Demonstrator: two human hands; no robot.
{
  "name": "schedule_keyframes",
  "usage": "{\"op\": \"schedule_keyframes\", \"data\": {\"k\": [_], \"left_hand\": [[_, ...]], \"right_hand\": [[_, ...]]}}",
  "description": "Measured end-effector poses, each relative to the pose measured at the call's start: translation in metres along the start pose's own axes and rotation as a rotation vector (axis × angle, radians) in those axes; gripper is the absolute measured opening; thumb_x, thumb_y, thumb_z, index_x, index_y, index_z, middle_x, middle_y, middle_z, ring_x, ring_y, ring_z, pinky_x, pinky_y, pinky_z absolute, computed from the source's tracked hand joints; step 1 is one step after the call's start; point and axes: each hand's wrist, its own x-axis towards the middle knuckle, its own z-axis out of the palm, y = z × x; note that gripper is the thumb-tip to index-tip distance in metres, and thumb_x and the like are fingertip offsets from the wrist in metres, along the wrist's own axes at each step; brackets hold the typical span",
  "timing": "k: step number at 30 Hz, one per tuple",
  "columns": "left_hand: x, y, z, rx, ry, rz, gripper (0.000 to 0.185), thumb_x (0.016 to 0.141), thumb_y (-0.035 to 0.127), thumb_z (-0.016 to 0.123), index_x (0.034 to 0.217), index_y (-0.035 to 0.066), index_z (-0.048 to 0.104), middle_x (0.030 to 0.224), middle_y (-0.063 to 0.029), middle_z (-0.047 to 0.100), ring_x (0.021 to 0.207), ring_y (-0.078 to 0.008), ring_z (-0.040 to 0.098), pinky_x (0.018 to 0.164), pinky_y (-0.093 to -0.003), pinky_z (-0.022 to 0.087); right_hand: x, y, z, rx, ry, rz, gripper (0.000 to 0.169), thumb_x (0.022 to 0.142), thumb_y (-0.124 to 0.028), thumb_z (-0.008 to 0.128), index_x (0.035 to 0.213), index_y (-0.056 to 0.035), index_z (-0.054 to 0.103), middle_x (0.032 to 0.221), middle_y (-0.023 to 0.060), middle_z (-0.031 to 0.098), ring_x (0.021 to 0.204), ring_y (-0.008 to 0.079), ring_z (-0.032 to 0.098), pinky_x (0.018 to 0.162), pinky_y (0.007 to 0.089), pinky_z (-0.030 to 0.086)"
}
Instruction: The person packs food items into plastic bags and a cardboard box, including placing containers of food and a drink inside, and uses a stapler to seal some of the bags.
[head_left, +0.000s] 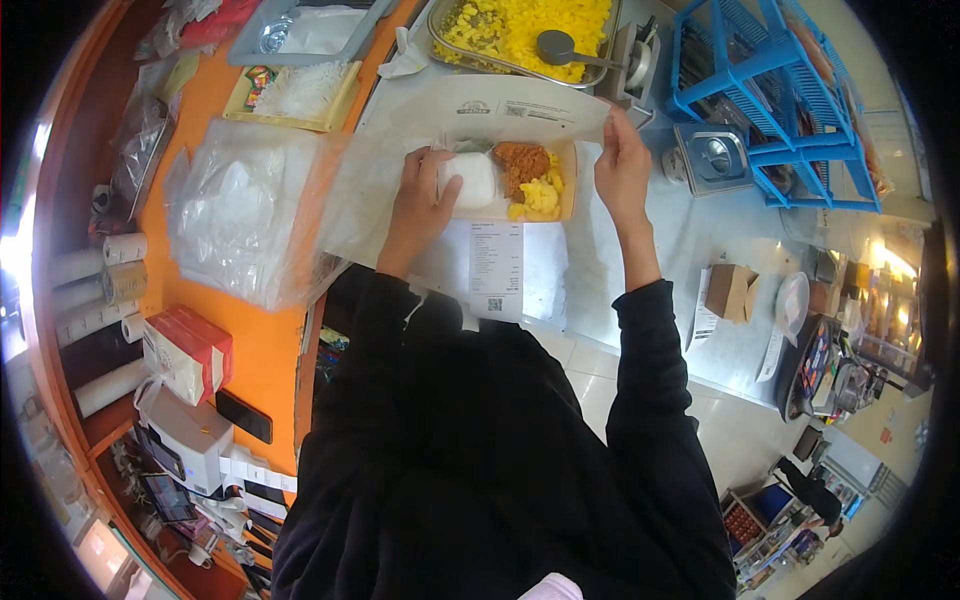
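A shallow paper food box (568, 184) lies on the metal counter before me. Inside it are a piece of crumbed fried chicken (521, 163), yellow egg-like chunks (541, 196) and a white rounded block (471, 180), either moulded rice or a small container. My left hand (420, 199) grips this block at the box's left end, thumb on its top. My right hand (624, 161) pinches the corner of a printed white paper sheet (420, 101), raised along the far side of the box. A printed receipt (496, 259) lies at the box's near side.
A metal tray (431, 34) of yellow chunks with a dark scoop (556, 48) stands beyond the sheet. Clear plastic bags (240, 210) cover the orange counter at left. At right are a blue plastic rack (795, 142), a lidded steel container (712, 161) and a small brown carton (731, 292).
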Motion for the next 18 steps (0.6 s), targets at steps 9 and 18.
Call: {"op": "schedule_keyframes", "data": {"k": [9, 18], "left_hand": [[-0.002, 0.001, 0.012, -0.132, 0.088, -0.094, 0.040, 0.097, 0.018, 0.049, 0.131, 0.000, 0.041, 0.125, -0.0222, 0.048, 0.116, -0.0383, 0.048, 0.100, -0.0433, 0.039], [-0.003, 0.001, 0.015, -0.064, 0.075, -0.160, 0.038, 0.101, 0.024, 0.045, 0.127, -0.003, 0.040, 0.120, -0.0219, 0.052, 0.115, -0.0366, 0.049, 0.098, -0.0431, 0.039]], "right_hand": [[0.000, -0.002, -0.002, -0.017, -0.010, 0.003, 0.046, 0.082, 0.012, 0.049, 0.120, -0.0117, 0.060, 0.111, 0.0167, 0.065, 0.100, 0.0385, 0.062, 0.083, 0.0425, 0.050], [-0.001, -0.005, -0.011, 0.047, -0.099, 0.115, 0.031, 0.098, -0.018, 0.049, 0.122, -0.0027, 0.060, 0.112, 0.0193, 0.066, 0.105, 0.0337, 0.063, 0.090, 0.0384, 0.046]]}}
